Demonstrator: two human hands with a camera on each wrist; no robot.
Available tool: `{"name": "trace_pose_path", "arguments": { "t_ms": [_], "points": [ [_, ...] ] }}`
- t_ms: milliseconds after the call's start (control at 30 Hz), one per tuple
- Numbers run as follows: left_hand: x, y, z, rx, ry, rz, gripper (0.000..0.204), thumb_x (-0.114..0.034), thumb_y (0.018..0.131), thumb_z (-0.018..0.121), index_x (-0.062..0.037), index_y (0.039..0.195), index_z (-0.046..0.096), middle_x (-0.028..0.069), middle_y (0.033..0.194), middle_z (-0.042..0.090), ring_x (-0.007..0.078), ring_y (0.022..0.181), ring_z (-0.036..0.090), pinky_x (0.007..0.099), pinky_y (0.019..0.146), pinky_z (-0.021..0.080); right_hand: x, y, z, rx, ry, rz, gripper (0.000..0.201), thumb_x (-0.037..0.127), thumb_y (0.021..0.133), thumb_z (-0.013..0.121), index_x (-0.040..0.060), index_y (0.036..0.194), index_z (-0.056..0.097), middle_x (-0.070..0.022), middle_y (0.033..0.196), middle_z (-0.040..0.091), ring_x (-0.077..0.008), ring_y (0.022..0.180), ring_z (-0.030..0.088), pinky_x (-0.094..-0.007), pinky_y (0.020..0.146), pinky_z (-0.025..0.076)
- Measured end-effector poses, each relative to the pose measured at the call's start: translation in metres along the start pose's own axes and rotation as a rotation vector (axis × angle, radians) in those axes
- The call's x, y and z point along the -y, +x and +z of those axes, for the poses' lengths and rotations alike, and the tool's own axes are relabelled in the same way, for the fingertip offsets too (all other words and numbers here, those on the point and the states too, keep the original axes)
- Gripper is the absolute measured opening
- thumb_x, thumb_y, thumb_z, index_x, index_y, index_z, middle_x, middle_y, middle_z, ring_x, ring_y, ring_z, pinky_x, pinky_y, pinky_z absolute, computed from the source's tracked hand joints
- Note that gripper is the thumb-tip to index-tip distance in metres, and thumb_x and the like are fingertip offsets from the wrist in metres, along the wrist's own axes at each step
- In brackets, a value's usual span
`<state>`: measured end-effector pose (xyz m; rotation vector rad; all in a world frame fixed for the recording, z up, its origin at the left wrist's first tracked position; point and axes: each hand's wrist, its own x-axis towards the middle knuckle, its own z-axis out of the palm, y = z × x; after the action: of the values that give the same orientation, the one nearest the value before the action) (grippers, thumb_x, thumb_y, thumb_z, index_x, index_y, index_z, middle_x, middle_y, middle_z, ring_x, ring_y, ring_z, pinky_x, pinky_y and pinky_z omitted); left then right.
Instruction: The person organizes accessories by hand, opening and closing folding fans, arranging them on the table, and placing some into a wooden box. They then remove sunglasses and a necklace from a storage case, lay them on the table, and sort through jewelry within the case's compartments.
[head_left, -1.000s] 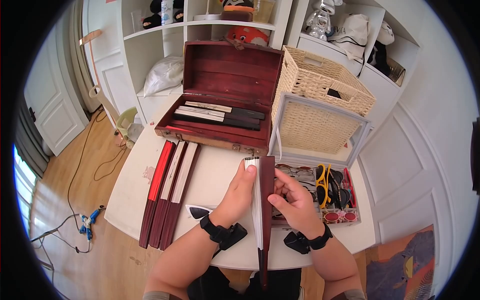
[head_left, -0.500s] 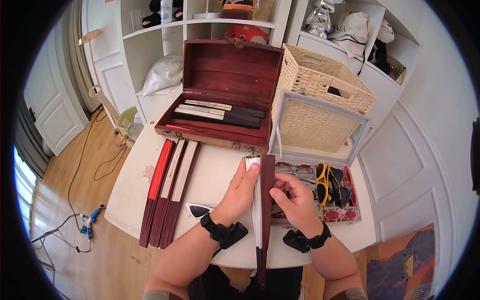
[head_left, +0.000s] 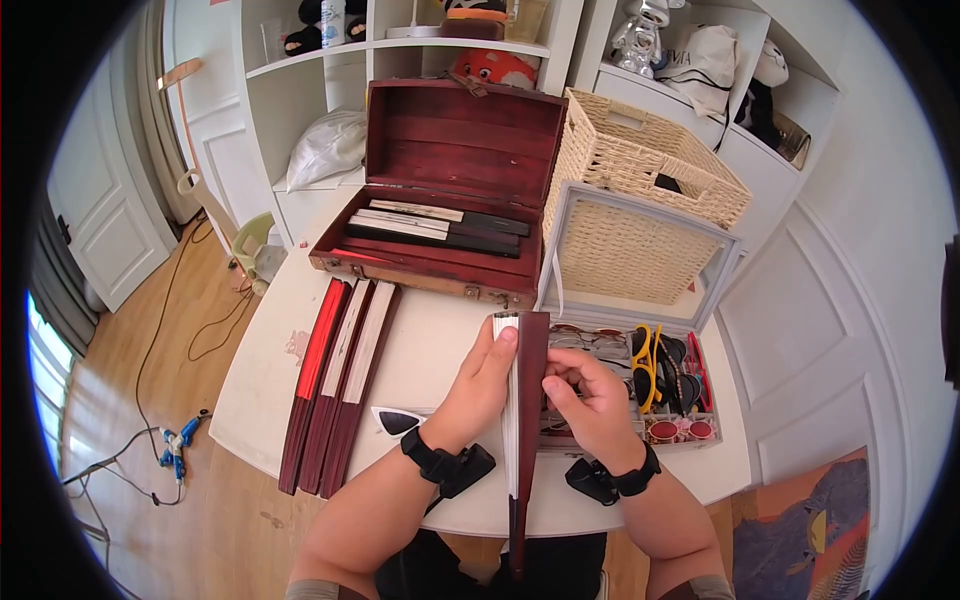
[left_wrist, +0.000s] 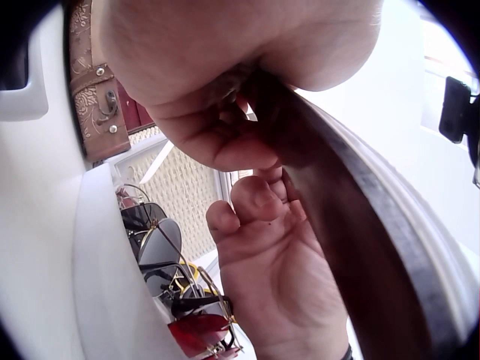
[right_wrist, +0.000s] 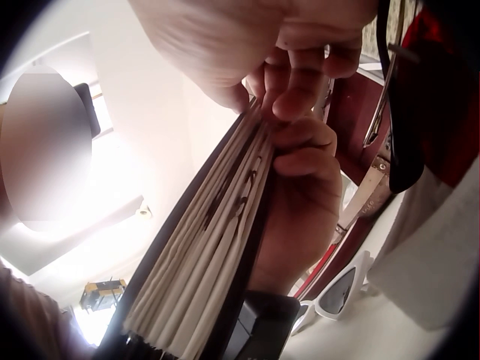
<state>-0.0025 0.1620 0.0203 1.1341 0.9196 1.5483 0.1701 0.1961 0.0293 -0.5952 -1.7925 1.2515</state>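
A closed folding fan (head_left: pixel 532 420) with dark red guards and white pleated leaf stands lengthwise between the hands, its narrow end toward the body. My left hand (head_left: pixel 482 375) grips its upper left side, thumb lying on the pale folds. At the opposite side, my right hand (head_left: pixel 592 400) pinches the fan's edge with bent fingers and thumb. The right wrist view shows the pleats (right_wrist: pixel 206 240) slightly spread, with dark marks on them. In the left wrist view the dark guard (left_wrist: pixel 337 225) runs down from the left hand and covers part of the right.
Several closed fans (head_left: pixel 335 390) lie side by side at left. Behind stands an open dark red chest (head_left: pixel 465 140) holding more fans. A compartment box of sunglasses (head_left: pixel 670 385) with its lid raised is at right, before a woven basket (head_left: pixel 640 150). White sunglasses (head_left: pixel 398 422) lie by the left wrist.
The fan has turned slightly and its lower end has shifted a little left. Both hands stay in nearly the same place on it.
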Motion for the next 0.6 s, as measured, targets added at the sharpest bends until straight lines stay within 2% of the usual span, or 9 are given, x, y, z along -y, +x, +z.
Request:
{"name": "trace_pose_path", "arguments": {
  "t_ms": [67, 167, 233, 267, 333, 467, 533, 567, 600],
  "points": [
    [0.0, -0.001, -0.001, -0.001, 0.008, -0.021, 0.048, -0.043, 0.111, 0.033, -0.0051, 0.138, 0.045, 0.0044, 0.12, 0.058, 0.0112, 0.109, 0.054, 0.0296, 0.099, 0.044, 0.0, 0.001, 0.002, 0.018, 0.007, -0.024, 0.032, 0.005, 0.095, 0.067, -0.0025, 0.125, 0.061, -0.0047, 0.097, 0.066, -0.0088, 0.084, 0.059, -0.0234, 0.074, 0.048],
    [0.0, -0.001, -0.002, 0.045, -0.051, 0.007, 0.044, -0.041, 0.11, 0.041, -0.0053, 0.135, 0.046, 0.0034, 0.115, 0.057, 0.0107, 0.104, 0.054, 0.029, 0.095, 0.046, 0.003, 0.001, 0.003, 0.044, 0.002, -0.055, 0.031, 0.006, 0.095, 0.069, -0.0017, 0.123, 0.059, -0.0046, 0.098, 0.066, -0.0094, 0.086, 0.059, -0.0244, 0.076, 0.048],
    [-0.005, -0.001, 0.002, 0.044, -0.001, 0.07, 0.04, -0.034, 0.105, 0.052, -0.0054, 0.133, 0.047, 0.0039, 0.112, 0.057, 0.0114, 0.1, 0.055, 0.0285, 0.09, 0.048, 0.004, 0.0, 0.003, 0.053, -0.01, -0.064, 0.031, 0.006, 0.094, 0.069, -0.0015, 0.123, 0.058, -0.0048, 0.099, 0.065, -0.0099, 0.086, 0.059, -0.0252, 0.077, 0.048],
    [-0.004, -0.002, 0.002, 0.045, -0.001, 0.07, 0.04, -0.034, 0.105, 0.052, -0.0054, 0.133, 0.047, 0.0039, 0.112, 0.057, 0.0114, 0.1, 0.055, 0.0285, 0.09, 0.048, 0.005, -0.001, 0.003, 0.056, -0.008, -0.058, 0.032, 0.006, 0.094, 0.069, -0.0016, 0.123, 0.058, -0.005, 0.099, 0.065, -0.0103, 0.087, 0.059, -0.0259, 0.077, 0.049],
    [-0.006, -0.001, 0.0, 0.036, -0.063, -0.004, 0.036, -0.02, 0.101, 0.06, -0.0023, 0.129, 0.048, 0.0047, 0.114, 0.06, 0.0102, 0.103, 0.056, 0.0282, 0.091, 0.048, 0.007, 0.001, 0.002, 0.061, -0.007, -0.061, 0.032, 0.007, 0.094, 0.07, -0.0018, 0.122, 0.058, -0.0052, 0.1, 0.065, -0.0108, 0.087, 0.06, -0.0267, 0.077, 0.049],
    [-0.006, 0.0, -0.002, -0.004, -0.092, -0.016, 0.036, -0.019, 0.101, 0.058, -0.0022, 0.131, 0.047, 0.005, 0.111, 0.061, 0.0097, 0.1, 0.056, 0.0276, 0.088, 0.049, 0.009, 0.002, 0.003, 0.094, -0.079, -0.077, 0.032, 0.008, 0.095, 0.069, -0.0023, 0.122, 0.058, -0.0061, 0.099, 0.063, -0.0102, 0.085, 0.059, -0.0253, 0.075, 0.049],
    [-0.007, 0.001, -0.003, -0.085, -0.094, -0.033, 0.039, -0.026, 0.101, 0.055, -0.0061, 0.133, 0.047, 0.0067, 0.097, 0.063, 0.0127, 0.081, 0.06, 0.0278, 0.068, 0.051, 0.013, 0.002, 0.003, 0.109, -0.096, -0.092, 0.032, 0.009, 0.095, 0.069, -0.0023, 0.122, 0.058, -0.0063, 0.099, 0.063, -0.0095, 0.083, 0.058, -0.0244, 0.073, 0.049],
    [-0.01, 0.001, -0.001, -0.107, -0.121, -0.029, 0.036, -0.026, 0.1, 0.054, -0.0073, 0.13, 0.047, 0.0075, 0.089, 0.064, 0.0131, 0.07, 0.058, 0.0272, 0.057, 0.049, 0.016, 0.001, 0.001, 0.126, -0.126, -0.088, 0.031, 0.009, 0.095, 0.068, -0.0021, 0.122, 0.058, -0.0057, 0.097, 0.063, -0.0089, 0.078, 0.058, -0.024, 0.069, 0.048],
    [-0.01, 0.001, -0.002, -0.107, -0.119, -0.027, 0.036, -0.026, 0.1, 0.054, -0.0073, 0.13, 0.047, 0.0075, 0.089, 0.064, 0.0131, 0.07, 0.058, 0.0272, 0.057, 0.049, 0.018, -0.001, 0.001, 0.14, -0.156, -0.083, 0.031, 0.009, 0.095, 0.068, -0.0018, 0.122, 0.057, -0.005, 0.095, 0.064, -0.0084, 0.072, 0.057, -0.0236, 0.064, 0.047]
  ]
}}
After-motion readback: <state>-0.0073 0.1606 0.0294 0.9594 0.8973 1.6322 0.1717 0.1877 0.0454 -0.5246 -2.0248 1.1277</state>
